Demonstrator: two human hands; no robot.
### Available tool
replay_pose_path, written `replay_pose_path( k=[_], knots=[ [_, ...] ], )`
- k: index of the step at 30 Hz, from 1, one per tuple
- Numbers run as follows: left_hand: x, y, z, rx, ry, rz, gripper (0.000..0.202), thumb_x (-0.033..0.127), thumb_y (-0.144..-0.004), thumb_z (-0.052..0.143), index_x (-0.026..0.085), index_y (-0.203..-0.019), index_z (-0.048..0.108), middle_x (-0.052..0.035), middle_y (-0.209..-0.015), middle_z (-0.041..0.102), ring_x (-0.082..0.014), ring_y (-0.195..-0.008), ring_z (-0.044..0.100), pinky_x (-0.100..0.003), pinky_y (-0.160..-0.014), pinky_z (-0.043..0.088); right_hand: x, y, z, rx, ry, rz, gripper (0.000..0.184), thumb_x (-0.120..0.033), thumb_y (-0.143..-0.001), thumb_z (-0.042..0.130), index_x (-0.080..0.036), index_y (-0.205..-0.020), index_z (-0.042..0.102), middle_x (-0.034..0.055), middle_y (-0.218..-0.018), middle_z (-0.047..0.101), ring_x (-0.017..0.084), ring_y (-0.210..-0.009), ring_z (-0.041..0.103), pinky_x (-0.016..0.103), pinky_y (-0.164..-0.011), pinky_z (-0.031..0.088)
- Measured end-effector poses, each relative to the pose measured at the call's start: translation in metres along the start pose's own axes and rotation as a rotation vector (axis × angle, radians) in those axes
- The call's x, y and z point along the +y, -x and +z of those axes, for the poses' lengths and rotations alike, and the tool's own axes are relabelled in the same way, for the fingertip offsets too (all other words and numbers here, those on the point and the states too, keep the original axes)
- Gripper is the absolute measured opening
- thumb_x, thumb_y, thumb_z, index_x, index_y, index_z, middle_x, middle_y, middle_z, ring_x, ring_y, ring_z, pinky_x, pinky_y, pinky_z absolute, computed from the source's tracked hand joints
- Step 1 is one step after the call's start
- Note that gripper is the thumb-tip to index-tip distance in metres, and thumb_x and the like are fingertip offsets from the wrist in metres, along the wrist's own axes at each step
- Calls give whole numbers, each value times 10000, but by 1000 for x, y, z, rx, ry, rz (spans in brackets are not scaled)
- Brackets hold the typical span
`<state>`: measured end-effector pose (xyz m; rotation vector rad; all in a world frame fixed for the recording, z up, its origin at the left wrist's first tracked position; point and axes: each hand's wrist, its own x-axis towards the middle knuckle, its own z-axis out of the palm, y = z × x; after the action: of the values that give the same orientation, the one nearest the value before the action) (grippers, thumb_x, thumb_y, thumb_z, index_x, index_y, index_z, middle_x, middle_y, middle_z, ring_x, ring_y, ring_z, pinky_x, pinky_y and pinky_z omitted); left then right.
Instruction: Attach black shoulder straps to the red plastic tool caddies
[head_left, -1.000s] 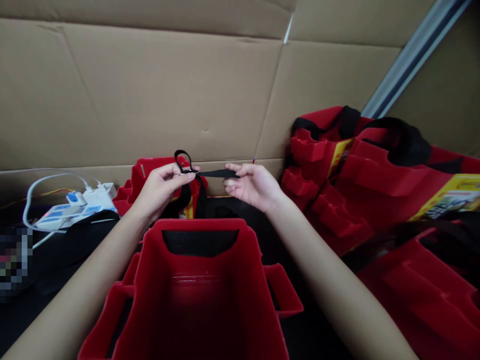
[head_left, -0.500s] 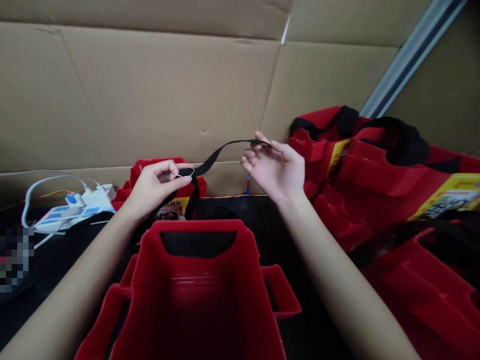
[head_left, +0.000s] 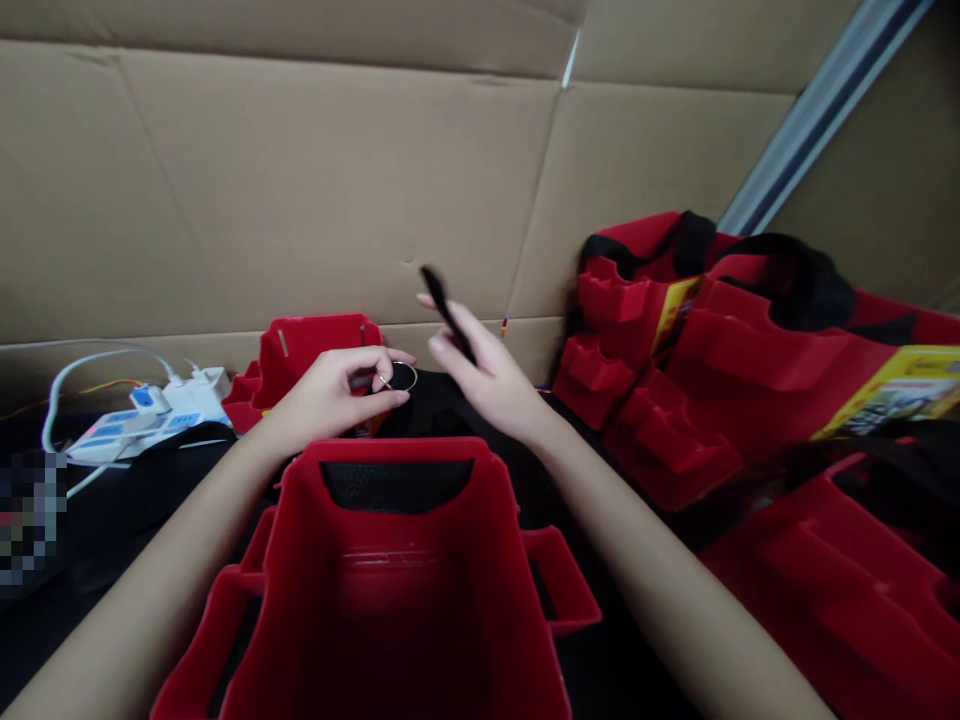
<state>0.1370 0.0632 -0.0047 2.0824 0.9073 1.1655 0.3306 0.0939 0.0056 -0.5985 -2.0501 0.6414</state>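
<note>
My left hand (head_left: 334, 385) is closed in a pinch on a thin metal ring (head_left: 415, 377), just beyond the far rim of a red plastic tool bin (head_left: 405, 452). To its right, my right hand (head_left: 495, 385) is closed on a black webbing strap (head_left: 442, 300), slightly blurred, whose end sticks up past the fingers. Whether the strap still runs through the ring cannot be made out. The bin stands open towards me, with side loops and a wide slot in its far wall; its inside is in shadow.
Another red bin (head_left: 322, 345) stands behind my left hand. Several red bins with black straps (head_left: 795, 280) and yellow labels (head_left: 900, 385) crowd the right side. A white power strip (head_left: 135, 435) with plugs and cables lies at left. A cardboard wall (head_left: 300, 180) closes off the back.
My right hand has moved left and down, bringing the strap end close to my left hand. My left hand has shifted slightly right and down with the ring, which now shows more fully.
</note>
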Motion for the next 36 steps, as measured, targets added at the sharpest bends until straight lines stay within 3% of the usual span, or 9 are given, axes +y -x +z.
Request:
replay_pose_path(
  k=[3,6,10,16,20,25,29,32,36],
  knots=[
    [0,-1,0,8,19,13,253,203,-742,671,181,-664,431,-53,-955,654,-210,-1051,598,-292,-823,487,-3,3,1,-105,-49,35,440,-535,-895,407,-219,-1183,513,55,-1066,563,197,-1103,484,359,-964,368],
    [-1,-1,0,17,31,3,243,212,-737,680,178,-665,450,-54,-949,657,-222,-1061,593,-323,-869,478,-3,2,2,-143,-145,101,491,-570,-923,256,-186,-921,564,27,-830,541,157,-871,515,300,-787,412],
    [-2,-1,0,1,45,22,166,226,-742,681,171,-725,525,-71,-1041,656,-214,-1033,605,-336,-885,479,-5,-1,-1,-124,-64,118,384,-509,-828,535,-164,-666,485,-26,-654,435,99,-649,404,233,-618,336],
    [-7,-2,-1,-16,32,79,223,222,-742,684,165,-683,477,-103,-1188,583,-211,-1057,580,-358,-916,455,1,-2,-8,-62,-240,235,277,-417,-789,593,-151,-720,562,-26,-654,477,70,-586,438,194,-547,359],
    [-6,-2,-1,34,-160,153,224,243,-747,690,171,-689,485,-99,-1165,549,-215,-1103,526,-357,-913,432,4,-3,-8,15,-223,344,181,-324,-761,610,-143,-762,619,-11,-677,543,64,-564,514,184,-540,395],
    [-6,-3,-1,112,-398,221,170,244,-750,689,181,-741,532,-46,-995,497,-148,-860,522,-298,-782,460,3,-4,-6,89,-168,400,71,-200,-736,589,-137,-718,616,-8,-611,565,68,-525,541,172,-501,383],
    [-6,-5,-1,87,-460,232,163,247,-742,694,183,-758,546,-34,-949,504,-153,-845,523,-282,-732,461,1,-2,-5,-19,-220,460,68,-164,-751,542,-135,-742,603,5,-618,609,70,-527,533,168,-483,355],
    [-5,-5,-1,87,-460,250,147,236,-746,684,179,-762,549,-34,-929,521,-176,-908,537,-304,-775,465,-2,0,-4,-127,-226,428,166,-283,-785,574,-126,-796,627,8,-632,623,69,-529,504,177,-490,344],
    [-4,-5,0,87,-468,258,147,250,-746,678,181,-758,548,-41,-951,545,-189,-936,549,-328,-808,465,-4,1,-2,-169,-165,403,249,-370,-776,601,-125,-739,623,-34,-511,524,62,-487,446,185,-479,300]
  ],
)
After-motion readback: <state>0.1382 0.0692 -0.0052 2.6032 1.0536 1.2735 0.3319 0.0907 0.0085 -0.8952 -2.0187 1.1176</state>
